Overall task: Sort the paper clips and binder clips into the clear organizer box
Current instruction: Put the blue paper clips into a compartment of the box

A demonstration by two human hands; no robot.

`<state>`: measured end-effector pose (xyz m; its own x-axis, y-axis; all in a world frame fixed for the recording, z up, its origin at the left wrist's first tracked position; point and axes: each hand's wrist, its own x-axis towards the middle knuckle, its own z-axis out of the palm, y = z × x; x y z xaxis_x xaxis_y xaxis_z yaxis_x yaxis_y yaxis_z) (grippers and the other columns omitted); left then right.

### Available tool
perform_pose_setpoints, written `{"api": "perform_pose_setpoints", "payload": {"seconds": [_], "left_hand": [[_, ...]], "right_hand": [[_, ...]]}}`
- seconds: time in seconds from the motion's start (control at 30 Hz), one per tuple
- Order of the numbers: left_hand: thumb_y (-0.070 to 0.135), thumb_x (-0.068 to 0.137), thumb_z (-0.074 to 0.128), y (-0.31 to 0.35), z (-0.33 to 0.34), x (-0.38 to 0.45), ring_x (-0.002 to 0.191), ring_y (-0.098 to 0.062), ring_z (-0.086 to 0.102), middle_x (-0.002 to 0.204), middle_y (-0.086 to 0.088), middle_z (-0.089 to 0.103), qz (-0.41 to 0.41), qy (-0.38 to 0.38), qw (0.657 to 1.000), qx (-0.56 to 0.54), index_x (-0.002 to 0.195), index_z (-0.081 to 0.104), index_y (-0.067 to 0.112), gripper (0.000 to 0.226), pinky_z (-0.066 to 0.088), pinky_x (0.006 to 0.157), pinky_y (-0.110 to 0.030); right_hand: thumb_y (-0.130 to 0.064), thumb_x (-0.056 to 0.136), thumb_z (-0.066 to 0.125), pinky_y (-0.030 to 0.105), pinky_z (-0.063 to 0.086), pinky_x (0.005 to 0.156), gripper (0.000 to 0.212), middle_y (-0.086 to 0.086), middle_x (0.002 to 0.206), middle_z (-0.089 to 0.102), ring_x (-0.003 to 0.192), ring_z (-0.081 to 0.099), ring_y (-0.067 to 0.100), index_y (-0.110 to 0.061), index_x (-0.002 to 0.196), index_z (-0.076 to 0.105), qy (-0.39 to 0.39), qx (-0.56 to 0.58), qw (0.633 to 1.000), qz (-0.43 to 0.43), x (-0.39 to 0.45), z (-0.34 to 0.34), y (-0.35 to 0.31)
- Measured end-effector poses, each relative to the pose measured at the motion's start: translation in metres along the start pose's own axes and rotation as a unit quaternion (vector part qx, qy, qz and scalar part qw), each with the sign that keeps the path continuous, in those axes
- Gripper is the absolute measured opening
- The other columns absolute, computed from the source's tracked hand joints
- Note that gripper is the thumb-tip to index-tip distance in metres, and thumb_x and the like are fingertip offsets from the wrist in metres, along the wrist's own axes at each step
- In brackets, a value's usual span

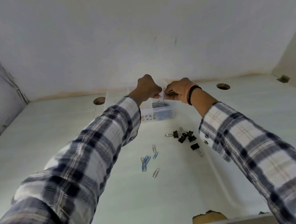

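The clear organizer box [172, 111] stands at the far middle of the white table, and one compartment holds a heap of paper clips [160, 104]. Both hands hover just above it. My left hand [147, 90] pinches a small silver paper clip [158, 100] that hangs from its fingertips. My right hand [177, 91] pinches small metal clips too, blurred between its fingers. Loose blue and silver paper clips [148, 161] lie on the table nearer to me. A cluster of black binder clips [185, 137] lies to their right.
The table [170, 200] is white, with two round cable holes [99, 100] [223, 86] at the back near the wall. The torn front edge [208, 216] shows brown board. White walls close in the left, back and right sides.
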<state>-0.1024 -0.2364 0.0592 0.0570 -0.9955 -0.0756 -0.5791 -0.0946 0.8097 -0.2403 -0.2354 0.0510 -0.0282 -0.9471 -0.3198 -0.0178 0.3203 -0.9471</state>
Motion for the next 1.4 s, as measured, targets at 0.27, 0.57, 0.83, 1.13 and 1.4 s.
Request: {"api": "perform_pose_setpoints", "payload": {"seconds": [0.27,0.57,0.83,1.13,1.4], "left_hand": [[-0.001,0.096,0.063,-0.010,-0.004,-0.008,0.084,-0.036,0.077,0.103,-0.023,0.073,-0.044,-0.067,0.997,-0.022,0.112,0.064,-0.012,0.019,0.064,0.081,-0.043],[-0.015,0.085,0.067,-0.044,-0.027,-0.105,0.086,-0.025,0.073,0.118,-0.019,0.071,0.031,-0.244,0.956,0.161,0.127,0.066,-0.003,0.043,0.063,0.083,-0.037],[0.016,0.080,0.084,-0.100,-0.014,-0.148,0.129,-0.020,0.053,0.144,-0.003,0.037,0.135,-0.344,0.832,0.415,0.157,0.036,0.029,0.092,0.046,0.101,-0.033],[0.022,0.087,0.080,-0.130,-0.026,-0.169,0.110,-0.020,0.062,0.124,-0.005,0.063,0.175,-0.226,0.898,0.334,0.126,0.070,0.015,0.041,0.048,0.094,-0.030],[0.028,0.081,0.085,-0.143,-0.020,-0.182,0.094,-0.015,0.061,0.103,0.002,0.067,0.193,-0.183,0.925,0.272,0.110,0.078,0.016,0.032,0.048,0.084,-0.026]], "right_hand": [[0.017,0.096,0.042,0.039,0.064,0.061,0.036,0.028,0.134,0.054,0.114,0.061,0.041,0.019,0.131,0.047,-0.070,-0.050,0.996,0.018,-0.014,-0.014,-0.006],[0.004,0.081,0.076,0.039,0.063,0.079,0.027,0.028,0.098,0.072,0.078,0.072,0.031,0.010,0.107,0.068,-0.175,-0.320,0.931,-0.027,-0.090,-0.021,0.048],[-0.005,0.077,0.079,0.027,0.060,0.074,0.048,0.005,0.081,0.074,0.077,0.076,0.022,-0.003,0.123,0.066,-0.211,-0.542,0.811,-0.057,-0.123,-0.003,0.087],[-0.010,0.076,0.084,0.030,0.060,0.084,0.048,0.013,0.106,0.072,0.093,0.074,0.028,-0.007,0.122,0.069,-0.230,-0.509,0.824,-0.094,-0.143,-0.002,0.100],[-0.043,0.070,0.088,0.025,0.044,0.089,0.072,0.000,0.124,0.063,0.100,0.056,0.012,-0.016,0.131,0.064,-0.235,-0.600,0.743,-0.183,-0.147,0.024,0.118]]}}
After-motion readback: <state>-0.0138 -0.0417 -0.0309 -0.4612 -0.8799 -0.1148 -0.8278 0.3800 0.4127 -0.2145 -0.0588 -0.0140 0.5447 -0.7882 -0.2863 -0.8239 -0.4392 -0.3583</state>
